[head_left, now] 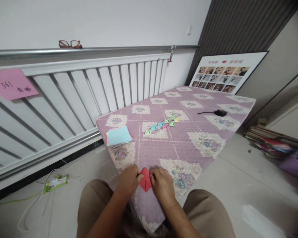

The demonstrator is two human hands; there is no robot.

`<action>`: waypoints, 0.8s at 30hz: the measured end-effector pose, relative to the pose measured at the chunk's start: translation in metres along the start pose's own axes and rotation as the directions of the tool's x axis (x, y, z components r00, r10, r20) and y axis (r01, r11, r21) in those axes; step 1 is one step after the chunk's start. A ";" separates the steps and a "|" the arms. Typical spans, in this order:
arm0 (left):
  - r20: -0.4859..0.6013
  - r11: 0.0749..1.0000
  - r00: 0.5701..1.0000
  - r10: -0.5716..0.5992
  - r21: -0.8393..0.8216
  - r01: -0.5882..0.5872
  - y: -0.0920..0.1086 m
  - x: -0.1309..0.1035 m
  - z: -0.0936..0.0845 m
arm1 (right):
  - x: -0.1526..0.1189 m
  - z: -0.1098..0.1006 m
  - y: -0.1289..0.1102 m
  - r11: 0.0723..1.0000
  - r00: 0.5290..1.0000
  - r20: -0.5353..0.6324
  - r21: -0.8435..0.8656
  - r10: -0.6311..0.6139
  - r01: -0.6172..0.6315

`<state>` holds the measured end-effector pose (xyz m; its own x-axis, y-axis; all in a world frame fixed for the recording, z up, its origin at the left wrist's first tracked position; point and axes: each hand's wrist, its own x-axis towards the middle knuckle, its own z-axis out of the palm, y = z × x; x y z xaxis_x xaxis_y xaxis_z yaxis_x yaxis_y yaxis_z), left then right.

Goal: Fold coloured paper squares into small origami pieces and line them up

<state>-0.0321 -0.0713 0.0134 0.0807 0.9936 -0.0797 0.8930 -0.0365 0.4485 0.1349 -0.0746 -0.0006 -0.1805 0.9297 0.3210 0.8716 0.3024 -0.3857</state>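
Note:
A red piece of folded paper [145, 180], diamond-shaped with crease lines, lies at the near corner of the cloth-covered table [161, 150]. On its left corner my left hand [129, 178] is closed, thumb over the paper's edge. My right hand [162, 183] pinches the opposite corner, fingers curled. Beyond them to the left sits a stack of coloured paper sheets [119, 135], light blue on top. Several small folded paper pieces [161, 124] in green, blue, pink and yellow are grouped near the table's middle.
A black ladle-like spoon [220, 113] rests on the table's right side. White radiator [129, 81] and pipe run along the left, with glasses [70, 44] on the pipe. A photo board [221, 73] leans at the back. A power strip [56, 183] with cables lies on the floor.

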 end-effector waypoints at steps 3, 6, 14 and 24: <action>0.011 1.000 1.000 -0.012 0.026 0.012 0.001 0.001 -0.001 | -0.003 -0.001 -0.001 0.998 0.998 -0.015 0.034 -0.054 0.055; 0.024 0.999 0.999 -0.021 0.041 0.020 0.001 0.001 -0.001 | -0.005 -0.001 -0.004 0.977 0.981 0.000 0.091 -0.194 0.194; 0.039 1.000 0.999 0.018 0.024 -0.019 -0.002 -0.004 -0.005 | -0.006 0.004 -0.006 0.976 0.973 0.080 0.037 -0.219 0.216; 0.035 0.984 0.985 0.170 0.041 -0.171 -0.010 -0.015 0.001 | -0.003 0.003 -0.007 0.986 0.978 0.126 0.019 -0.166 0.165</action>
<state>-0.0422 -0.0856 0.0092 0.2468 0.9685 -0.0339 0.8835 -0.2105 0.4186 0.1283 -0.0794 -0.0013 -0.3786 0.8857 0.2689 0.8210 0.4555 -0.3443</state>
